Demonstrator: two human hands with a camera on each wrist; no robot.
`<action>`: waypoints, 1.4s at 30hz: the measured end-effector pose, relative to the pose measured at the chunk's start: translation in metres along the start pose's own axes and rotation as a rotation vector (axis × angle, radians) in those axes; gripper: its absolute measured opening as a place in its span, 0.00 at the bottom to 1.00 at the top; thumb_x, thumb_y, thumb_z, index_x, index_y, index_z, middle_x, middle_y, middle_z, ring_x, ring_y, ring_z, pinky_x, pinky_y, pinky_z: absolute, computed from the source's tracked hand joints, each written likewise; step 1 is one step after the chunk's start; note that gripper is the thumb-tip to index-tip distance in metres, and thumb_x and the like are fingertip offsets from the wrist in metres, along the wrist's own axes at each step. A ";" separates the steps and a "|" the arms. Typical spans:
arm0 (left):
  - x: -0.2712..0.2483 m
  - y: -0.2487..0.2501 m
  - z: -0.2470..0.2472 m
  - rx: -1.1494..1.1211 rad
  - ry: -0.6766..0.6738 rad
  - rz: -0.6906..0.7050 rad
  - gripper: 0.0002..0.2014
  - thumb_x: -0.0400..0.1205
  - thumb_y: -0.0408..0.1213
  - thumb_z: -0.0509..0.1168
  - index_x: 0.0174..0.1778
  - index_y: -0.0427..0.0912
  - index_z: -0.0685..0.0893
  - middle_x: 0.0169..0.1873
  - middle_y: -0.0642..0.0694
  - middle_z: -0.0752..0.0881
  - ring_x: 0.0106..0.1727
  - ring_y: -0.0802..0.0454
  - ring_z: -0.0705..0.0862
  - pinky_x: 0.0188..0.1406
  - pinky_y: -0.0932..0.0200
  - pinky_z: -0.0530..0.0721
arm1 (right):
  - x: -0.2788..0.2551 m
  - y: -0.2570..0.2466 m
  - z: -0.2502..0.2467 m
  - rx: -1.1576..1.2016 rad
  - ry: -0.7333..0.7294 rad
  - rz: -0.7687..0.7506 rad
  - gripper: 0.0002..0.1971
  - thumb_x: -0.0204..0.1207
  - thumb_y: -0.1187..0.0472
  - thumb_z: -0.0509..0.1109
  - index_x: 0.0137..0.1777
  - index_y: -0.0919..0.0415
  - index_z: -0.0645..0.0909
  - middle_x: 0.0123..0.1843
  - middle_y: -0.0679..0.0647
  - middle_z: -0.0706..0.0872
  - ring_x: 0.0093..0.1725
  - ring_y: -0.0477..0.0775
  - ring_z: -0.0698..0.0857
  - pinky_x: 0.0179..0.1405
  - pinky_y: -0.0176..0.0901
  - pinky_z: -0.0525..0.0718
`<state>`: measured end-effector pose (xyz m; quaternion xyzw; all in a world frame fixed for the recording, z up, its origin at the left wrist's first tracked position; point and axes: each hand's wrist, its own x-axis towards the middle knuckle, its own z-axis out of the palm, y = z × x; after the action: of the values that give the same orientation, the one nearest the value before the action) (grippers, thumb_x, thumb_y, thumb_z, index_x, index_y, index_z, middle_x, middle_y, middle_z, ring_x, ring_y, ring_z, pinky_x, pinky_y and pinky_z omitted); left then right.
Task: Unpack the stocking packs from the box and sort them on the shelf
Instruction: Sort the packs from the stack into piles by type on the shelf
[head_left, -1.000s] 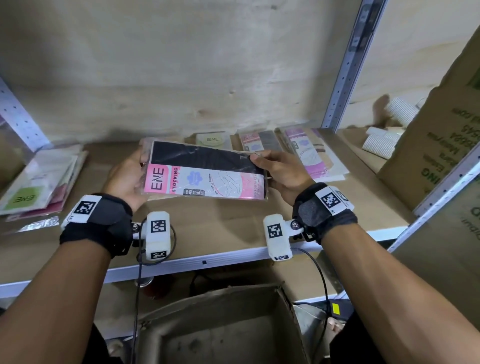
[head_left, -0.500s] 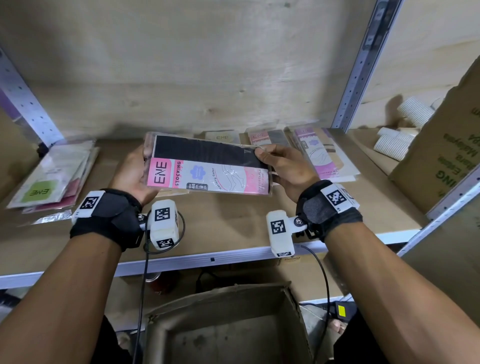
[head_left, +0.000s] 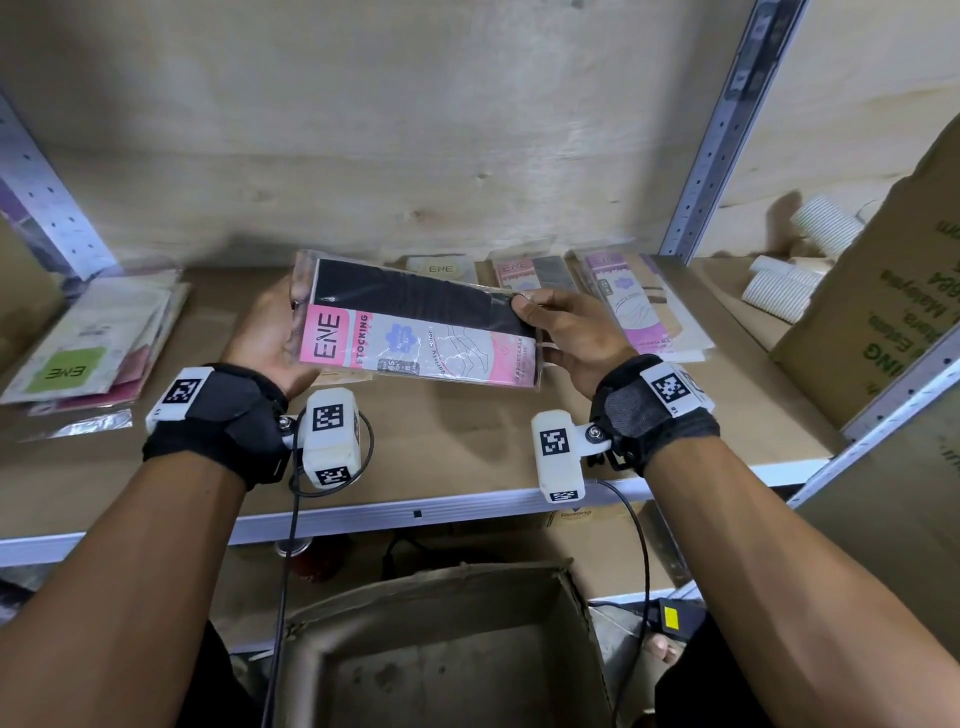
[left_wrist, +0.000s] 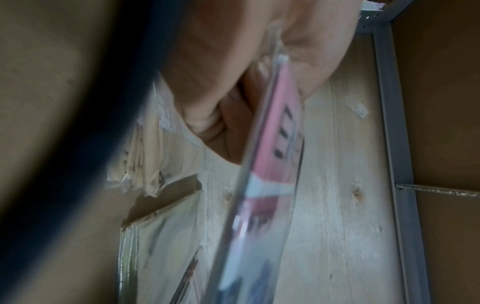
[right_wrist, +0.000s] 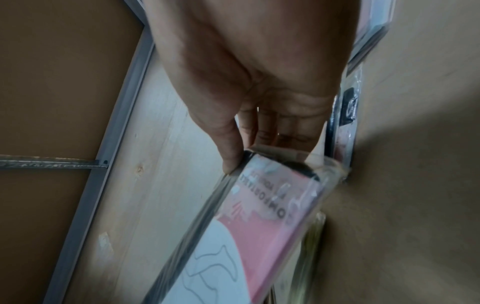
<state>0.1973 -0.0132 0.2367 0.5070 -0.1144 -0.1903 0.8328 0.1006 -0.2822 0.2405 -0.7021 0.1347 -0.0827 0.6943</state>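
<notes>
Both hands hold one pink-and-black stocking pack flat above the wooden shelf. My left hand grips its left end, thumb hidden behind the pack. My right hand pinches the right end, thumb on top. The left wrist view shows the pack edge-on between thumb and fingers. In the right wrist view my thumb presses the pack at its corner. The open cardboard box sits below the shelf, its visible inside bare.
A pile of green and pink packs lies at the shelf's left. More packs lie along the back, with a purple pile at the right. White ribbed cups and a large carton stand beyond the metal upright.
The pack has tilted slightly, right end lower, and both hands have edged forward over the shelf. The grip of both hands is unchanged.
</notes>
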 end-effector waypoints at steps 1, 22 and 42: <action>0.000 0.000 0.000 0.023 0.014 0.015 0.29 0.91 0.51 0.51 0.21 0.51 0.75 0.13 0.52 0.70 0.11 0.62 0.67 0.12 0.72 0.69 | 0.000 0.000 0.000 -0.001 -0.003 0.002 0.05 0.82 0.62 0.70 0.49 0.64 0.80 0.39 0.55 0.85 0.35 0.53 0.84 0.29 0.39 0.81; 0.002 -0.023 0.015 0.373 -0.065 -0.219 0.34 0.69 0.66 0.74 0.59 0.40 0.88 0.49 0.37 0.92 0.43 0.46 0.92 0.36 0.58 0.91 | 0.005 0.005 0.006 0.492 -0.102 0.112 0.07 0.79 0.74 0.69 0.50 0.63 0.78 0.41 0.58 0.89 0.40 0.55 0.89 0.43 0.44 0.92; 0.033 -0.041 0.067 0.658 -0.041 0.017 0.17 0.81 0.28 0.72 0.66 0.41 0.85 0.57 0.43 0.90 0.51 0.49 0.92 0.43 0.57 0.92 | 0.021 0.009 -0.014 -0.010 0.097 -0.039 0.16 0.72 0.72 0.79 0.59 0.71 0.83 0.42 0.60 0.89 0.34 0.55 0.89 0.41 0.47 0.91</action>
<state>0.1930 -0.0983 0.2313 0.7439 -0.1907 -0.1463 0.6235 0.1154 -0.3015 0.2307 -0.7033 0.1549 -0.1295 0.6816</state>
